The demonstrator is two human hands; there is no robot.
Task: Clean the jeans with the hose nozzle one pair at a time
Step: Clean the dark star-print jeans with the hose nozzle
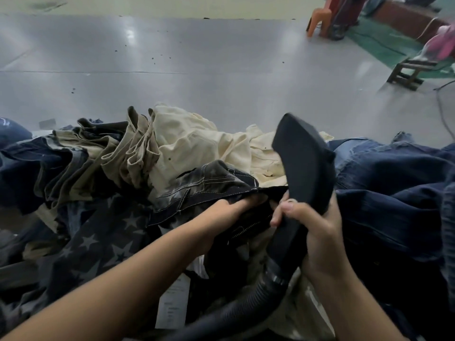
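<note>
Your right hand [317, 232] grips the hose nozzle [304, 173] raised, while your left hand [234, 205] pinches the dark jeans' waistband [211, 193], spreading it for cleaning.

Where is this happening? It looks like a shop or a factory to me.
Probably a garment workshop or finishing room. A big heap of jeans covers the work surface, the right hand holds a black hose nozzle, and plastic chairs stand on a bare floor.

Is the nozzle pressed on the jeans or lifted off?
Lifted off: the right hand holds the nozzle tip-up above the dark jeans.
</note>
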